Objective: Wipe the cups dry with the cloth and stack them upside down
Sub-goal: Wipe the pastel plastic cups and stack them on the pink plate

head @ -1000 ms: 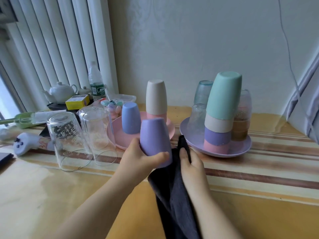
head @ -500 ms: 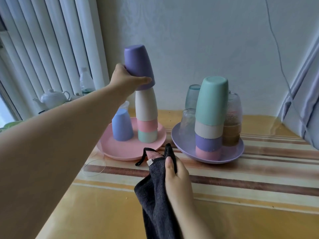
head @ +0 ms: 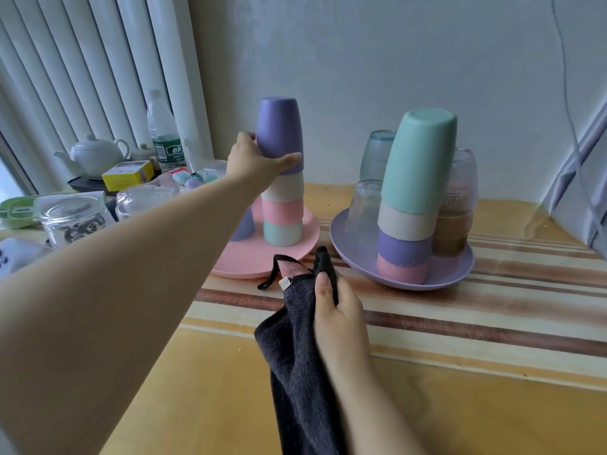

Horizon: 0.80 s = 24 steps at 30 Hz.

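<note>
Head | left hand (head: 254,159) grips purple cup (head: 279,134), four stacked | right hand (head: 338,310) holds cloth (head: 295,349)

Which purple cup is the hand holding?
The left hand holds the upside-down purple plastic cup topping the stack on the pink plate. The other purple cups sit lower: one beside that stack, one inside the other stack.
</note>
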Each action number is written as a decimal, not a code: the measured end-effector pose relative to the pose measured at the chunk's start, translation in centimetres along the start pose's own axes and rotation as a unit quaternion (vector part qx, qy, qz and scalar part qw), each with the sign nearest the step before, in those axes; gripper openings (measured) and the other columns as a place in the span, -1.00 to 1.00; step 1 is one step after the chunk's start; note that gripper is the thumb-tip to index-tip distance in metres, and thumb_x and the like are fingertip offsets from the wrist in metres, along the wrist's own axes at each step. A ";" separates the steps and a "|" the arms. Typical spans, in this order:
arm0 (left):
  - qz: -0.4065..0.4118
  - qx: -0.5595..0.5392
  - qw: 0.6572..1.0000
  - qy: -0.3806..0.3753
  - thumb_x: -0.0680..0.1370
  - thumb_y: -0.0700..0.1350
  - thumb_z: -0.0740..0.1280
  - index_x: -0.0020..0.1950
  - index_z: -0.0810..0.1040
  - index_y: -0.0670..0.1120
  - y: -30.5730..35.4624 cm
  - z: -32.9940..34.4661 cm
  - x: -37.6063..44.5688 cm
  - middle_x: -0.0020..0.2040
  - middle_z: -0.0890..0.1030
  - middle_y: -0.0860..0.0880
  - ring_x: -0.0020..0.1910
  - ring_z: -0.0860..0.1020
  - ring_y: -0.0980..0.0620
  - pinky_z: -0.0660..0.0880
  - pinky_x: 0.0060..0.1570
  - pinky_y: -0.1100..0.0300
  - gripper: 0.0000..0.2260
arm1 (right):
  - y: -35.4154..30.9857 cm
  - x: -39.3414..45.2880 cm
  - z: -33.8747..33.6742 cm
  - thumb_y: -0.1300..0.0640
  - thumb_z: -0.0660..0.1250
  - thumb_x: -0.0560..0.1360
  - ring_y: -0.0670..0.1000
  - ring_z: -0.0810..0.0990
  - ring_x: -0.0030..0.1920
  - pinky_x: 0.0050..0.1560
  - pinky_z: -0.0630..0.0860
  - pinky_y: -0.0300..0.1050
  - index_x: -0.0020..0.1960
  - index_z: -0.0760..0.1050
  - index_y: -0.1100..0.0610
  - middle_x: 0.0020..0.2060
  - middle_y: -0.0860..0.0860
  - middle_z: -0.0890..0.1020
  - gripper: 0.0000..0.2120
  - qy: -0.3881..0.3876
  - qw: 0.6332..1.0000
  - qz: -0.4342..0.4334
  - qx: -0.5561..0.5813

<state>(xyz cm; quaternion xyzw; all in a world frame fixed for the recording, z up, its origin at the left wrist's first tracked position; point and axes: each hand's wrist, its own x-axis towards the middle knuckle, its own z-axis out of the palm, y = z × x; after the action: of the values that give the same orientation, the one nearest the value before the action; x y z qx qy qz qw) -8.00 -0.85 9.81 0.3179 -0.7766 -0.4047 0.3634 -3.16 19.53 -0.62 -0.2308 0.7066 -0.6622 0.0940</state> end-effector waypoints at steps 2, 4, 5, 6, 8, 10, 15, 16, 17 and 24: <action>0.018 0.006 0.998 0.058 0.49 0.13 0.40 0.41 0.29 -0.19 -0.7 0.0 -0.9 0.33 0.41 -0.12 0.28 0.43 -0.07 0.34 0.23 0.18 -0.37 | 0.0 0.0 0.0 0.05 0.12 0.60 -0.09 0.46 -0.09 -0.25 0.31 -0.61 0.12 0.49 0.07 -0.20 -0.22 0.51 -0.78 0.000 1.000 0.011 -0.003; 0.057 0.018 0.988 0.142 0.59 -0.01 0.29 0.32 0.35 -0.24 -1.9 0.1 -2.2 0.28 0.42 -0.18 0.26 0.41 -0.14 0.25 0.15 0.20 -0.58 | -0.1 -0.1 0.0 0.03 0.11 0.60 -0.07 0.46 -0.15 -0.27 0.33 -0.58 0.02 0.45 0.02 -0.24 -0.24 0.49 -0.84 0.000 1.000 0.023 -0.007; 0.075 0.031 0.981 0.175 0.58 -0.10 0.26 0.30 0.36 -0.26 -2.8 0.1 -2.9 0.27 0.41 -0.21 0.26 0.39 -0.17 0.22 0.17 0.17 -0.65 | -0.1 -0.1 0.0 0.02 0.11 0.60 -0.08 0.47 -0.18 -0.27 0.33 -0.57 -0.01 0.43 0.01 -0.24 -0.24 0.50 -0.86 0.001 1.000 0.026 -0.008; 0.090 0.046 0.975 0.196 0.56 -0.17 0.25 0.32 0.36 -0.27 -3.8 0.2 -3.4 0.29 0.39 -0.23 0.29 0.35 -0.18 0.19 0.22 0.15 -0.64 | 0.0 -0.2 0.0 0.02 0.11 0.60 -0.12 0.47 -0.20 -0.28 0.33 -0.57 -0.02 0.42 -0.01 -0.25 -0.24 0.50 -0.87 0.002 1.000 0.027 -0.008; 0.103 0.072 0.970 0.207 0.51 -0.20 0.27 0.44 0.26 -0.24 -5.6 0.5 -4.3 0.42 0.28 -0.22 0.42 0.24 -0.19 0.09 0.38 0.11 -0.50 | 0.0 -0.1 0.0 0.02 0.11 0.60 -0.14 0.47 -0.21 -0.28 0.33 -0.58 0.03 0.45 -0.02 -0.24 -0.24 0.50 -0.85 0.005 1.000 0.028 -0.008; 0.089 0.079 0.975 0.190 0.49 -0.19 0.31 0.55 0.05 -0.17 -7.0 0.8 -4.9 0.53 0.10 -0.20 0.52 0.07 -0.16 -0.02 0.49 0.09 -0.31 | 0.1 0.0 0.0 0.03 0.11 0.60 -0.06 0.47 -0.14 -0.28 0.32 -0.60 0.12 0.49 0.04 -0.21 -0.17 0.52 -0.78 0.009 1.000 0.027 -0.009; -0.126 0.051 0.979 0.152 0.44 -0.10 0.44 0.58 -0.11 -0.16 -9.1 0.9 -2.7 0.57 0.02 -0.14 0.55 0.01 -0.10 0.04 0.51 0.09 -0.08 | 0.3 0.1 0.1 0.04 0.12 0.60 -0.09 0.46 -0.14 -0.27 0.31 -0.60 0.14 0.49 0.06 -0.23 -0.25 0.49 -0.77 0.010 1.000 0.028 -0.007; -0.161 0.034 0.975 0.146 0.40 -0.09 0.48 0.57 -0.02 -0.17 -9.4 0.9 -2.1 0.55 0.13 -0.15 0.53 0.11 -0.14 0.12 0.49 0.05 -0.09 | 0.3 0.1 0.0 0.04 0.12 0.60 -0.12 0.46 -0.18 -0.27 0.31 -0.60 0.12 0.49 0.05 -0.24 -0.26 0.48 -0.78 0.008 0.999 0.029 -0.008; -0.188 0.011 0.972 0.144 0.36 -0.08 0.51 0.53 0.09 -0.18 -9.6 1.0 -1.5 0.49 0.27 -0.17 0.48 0.23 -0.18 0.22 0.45 0.00 -0.13 | 0.3 0.1 0.0 0.03 0.12 0.60 -0.18 0.46 -0.21 -0.27 0.31 -0.59 0.09 0.49 0.04 -0.24 -0.25 0.49 -0.80 0.007 1.000 0.029 -0.008; -0.214 -0.024 0.969 0.120 0.39 -0.13 0.55 0.31 0.29 -0.21 -9.9 1.6 -1.0 0.29 0.48 -0.19 0.29 0.45 -0.20 0.42 0.21 -0.03 -0.37 | 0.4 0.2 0.0 0.06 0.13 0.60 -0.45 0.44 -0.29 -0.29 0.31 -0.58 -0.04 0.40 -0.06 -0.28 -0.26 0.49 -0.90 -0.001 1.000 0.023 -0.009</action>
<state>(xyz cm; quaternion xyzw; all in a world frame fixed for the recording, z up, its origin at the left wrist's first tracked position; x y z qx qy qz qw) -6.77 -4.04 0.37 0.5147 -0.6311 -0.4501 0.3664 -3.38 19.44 -0.98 -0.2161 0.7173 -0.6535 0.1083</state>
